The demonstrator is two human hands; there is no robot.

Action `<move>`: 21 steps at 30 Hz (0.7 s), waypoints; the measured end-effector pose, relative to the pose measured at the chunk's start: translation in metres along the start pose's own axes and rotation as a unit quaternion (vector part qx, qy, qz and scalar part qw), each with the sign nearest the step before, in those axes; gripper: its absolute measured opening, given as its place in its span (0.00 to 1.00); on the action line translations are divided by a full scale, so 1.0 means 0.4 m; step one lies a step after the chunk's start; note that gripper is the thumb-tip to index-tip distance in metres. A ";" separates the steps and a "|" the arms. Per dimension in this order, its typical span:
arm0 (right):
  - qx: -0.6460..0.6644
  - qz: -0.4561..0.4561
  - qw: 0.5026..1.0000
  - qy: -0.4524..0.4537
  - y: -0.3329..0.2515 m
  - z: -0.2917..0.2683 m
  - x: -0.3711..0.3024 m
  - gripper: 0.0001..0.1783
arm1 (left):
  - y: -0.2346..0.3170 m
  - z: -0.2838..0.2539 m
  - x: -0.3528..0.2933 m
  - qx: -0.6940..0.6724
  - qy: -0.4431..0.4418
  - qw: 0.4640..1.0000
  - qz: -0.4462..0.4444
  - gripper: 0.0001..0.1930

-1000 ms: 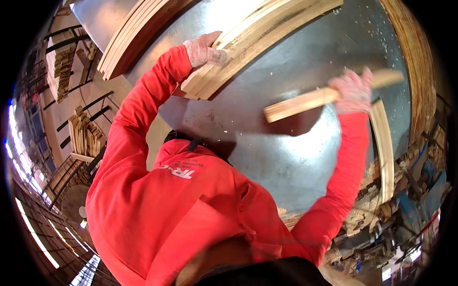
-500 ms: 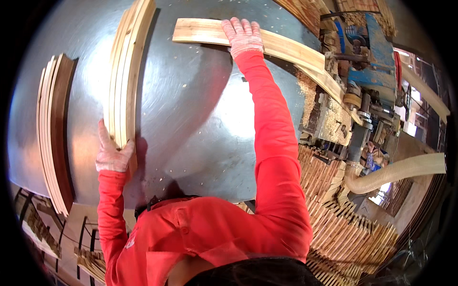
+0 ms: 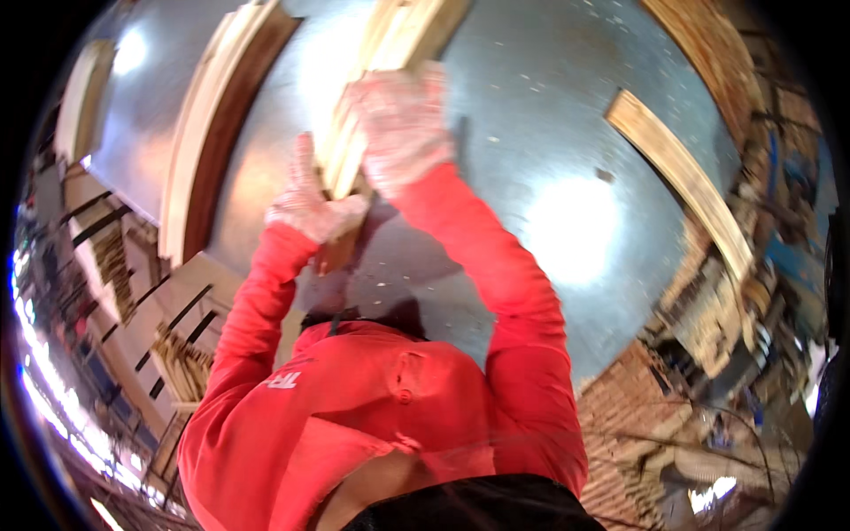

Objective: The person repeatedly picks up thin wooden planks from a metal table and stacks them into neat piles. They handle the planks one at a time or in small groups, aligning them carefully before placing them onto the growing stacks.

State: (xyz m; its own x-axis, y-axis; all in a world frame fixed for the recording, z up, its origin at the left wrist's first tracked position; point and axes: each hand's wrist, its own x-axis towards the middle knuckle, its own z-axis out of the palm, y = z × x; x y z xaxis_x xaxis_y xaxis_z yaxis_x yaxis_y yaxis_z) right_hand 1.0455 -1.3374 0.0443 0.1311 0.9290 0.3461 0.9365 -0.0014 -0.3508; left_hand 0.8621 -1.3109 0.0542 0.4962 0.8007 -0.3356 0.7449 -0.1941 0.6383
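A stack of pale wooden boards (image 3: 412,35) lies lengthwise in front of me on the metal table. My left hand (image 3: 310,208), in a pale stained glove, grips its near end, thumb on one side and fingers along the other. My right hand (image 3: 403,133), gloved too and smeared by motion, is closed over the same stack just beyond the left. Off to the right a single wooden board (image 3: 682,168) lies on the table, its near end reaching the woodworking machine (image 3: 788,257); neither hand touches it.
The metal table (image 3: 549,106) carries another board stack (image 3: 217,124) to the left and a further wood stack (image 3: 84,106) at its far-left edge. Cut wood pieces are piled (image 3: 633,416) at the lower right. More pieces (image 3: 181,363) sit on a rack at lower left.
My right hand has left the single board by the machine and come over to the board stack. The left hand stays at the stack's near end. The whole view has swung leftward.
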 end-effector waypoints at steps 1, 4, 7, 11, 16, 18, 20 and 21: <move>0.007 0.027 0.999 -0.029 0.027 -0.037 0.021 0.30 | 0.007 -0.008 0.005 0.076 0.001 0.994 -0.074 0.53; -0.187 0.069 0.980 -0.008 0.322 -0.094 -0.050 0.52 | -0.027 -0.045 0.008 -0.005 -0.035 0.994 -0.103 0.54; -0.476 0.241 0.772 -0.344 0.560 -0.244 -0.053 0.59 | -0.116 -0.065 0.028 -0.140 -0.041 0.989 0.002 0.47; -0.447 0.135 0.837 -0.287 0.902 -0.253 -0.157 0.42 | -0.160 -0.054 0.078 -0.271 -0.083 0.959 0.008 0.51; 0.602 0.529 0.591 0.088 0.564 -0.236 -0.068 0.22 | -0.165 -0.063 0.064 -0.236 -0.070 0.969 -0.009 0.51; 0.754 0.456 0.470 0.039 0.389 -0.214 -0.093 0.16 | -0.139 -0.052 0.052 -0.210 -0.050 0.976 -0.006 0.52; 0.858 0.386 0.339 0.000 0.236 -0.146 -0.121 0.14 | -0.092 -0.050 0.042 -0.076 -0.038 0.996 -0.034 0.54; 0.848 0.433 0.305 0.021 0.136 -0.119 -0.107 0.14 | -0.073 -0.045 0.039 -0.008 -0.031 0.998 -0.044 0.55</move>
State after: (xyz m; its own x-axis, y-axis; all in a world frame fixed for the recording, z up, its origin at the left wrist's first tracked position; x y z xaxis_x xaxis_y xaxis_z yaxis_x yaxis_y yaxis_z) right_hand 1.1065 -1.3948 0.0519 0.1275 0.8468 -0.5163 -0.9656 -0.0131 -0.2598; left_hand 0.8400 -1.2823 0.0428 0.4559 0.7772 -0.4337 0.7800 -0.1141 0.6153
